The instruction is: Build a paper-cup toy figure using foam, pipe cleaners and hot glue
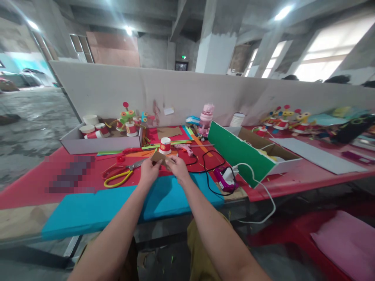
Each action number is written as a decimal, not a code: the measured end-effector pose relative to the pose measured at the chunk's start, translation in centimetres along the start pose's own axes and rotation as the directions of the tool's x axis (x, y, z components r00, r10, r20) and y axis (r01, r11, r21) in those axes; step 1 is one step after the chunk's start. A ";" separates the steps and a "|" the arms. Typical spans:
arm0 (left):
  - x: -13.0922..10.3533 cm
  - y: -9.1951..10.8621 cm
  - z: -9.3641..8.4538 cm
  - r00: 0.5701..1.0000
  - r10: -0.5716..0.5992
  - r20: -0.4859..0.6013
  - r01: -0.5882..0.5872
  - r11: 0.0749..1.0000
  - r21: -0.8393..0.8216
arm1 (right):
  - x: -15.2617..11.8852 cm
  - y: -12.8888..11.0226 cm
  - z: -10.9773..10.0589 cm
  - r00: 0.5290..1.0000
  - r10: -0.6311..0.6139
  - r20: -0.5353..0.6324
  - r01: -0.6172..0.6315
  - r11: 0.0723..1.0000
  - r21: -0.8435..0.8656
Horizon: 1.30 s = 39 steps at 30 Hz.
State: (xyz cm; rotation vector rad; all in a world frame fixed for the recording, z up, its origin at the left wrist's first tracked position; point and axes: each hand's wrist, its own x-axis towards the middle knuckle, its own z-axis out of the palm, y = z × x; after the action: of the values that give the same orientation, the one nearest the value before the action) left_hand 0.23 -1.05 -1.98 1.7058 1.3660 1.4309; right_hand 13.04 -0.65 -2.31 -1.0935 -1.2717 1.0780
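My forearms fill near frame, reaching far toward blue sheet [96, 210] on red table [29, 187]. Far left: yellow-handled scissors [121, 175] lie just beside left hand [149, 171]. Left hand fingers pinch left edge of brown card piece [160, 158]. Card sits between both hands, above blue sheet's far edge, long axis roughly left-right. Right hand [177, 168] pinches card's right edge; both hands equally near. Red-and-white paper cup [165, 146] stands just beyond card. Farther right: green-sided box [237, 152].
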 end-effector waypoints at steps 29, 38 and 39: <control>-1.7 1.8 0.0 0.980 0.198 0.013 -0.196 0.951 0.239 | 0.2 0.9 0.0 0.981 -0.117 -0.155 0.064 0.948 -0.311; 0.4 0.6 -1.5 0.988 -0.114 0.106 0.143 0.931 -0.335 | -0.6 -2.2 -2.1 0.953 0.050 0.300 -0.064 0.997 0.038; 0.6 0.5 -2.0 0.981 -0.119 0.152 0.170 0.908 -0.383 | -0.8 -2.7 -2.4 0.923 0.095 0.374 -0.138 0.986 0.090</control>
State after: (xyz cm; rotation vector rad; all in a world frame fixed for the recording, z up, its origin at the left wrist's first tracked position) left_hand -1.48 -1.04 -0.71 1.3762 1.0271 1.3785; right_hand 15.48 -1.92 0.23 -0.9143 -1.4289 1.4814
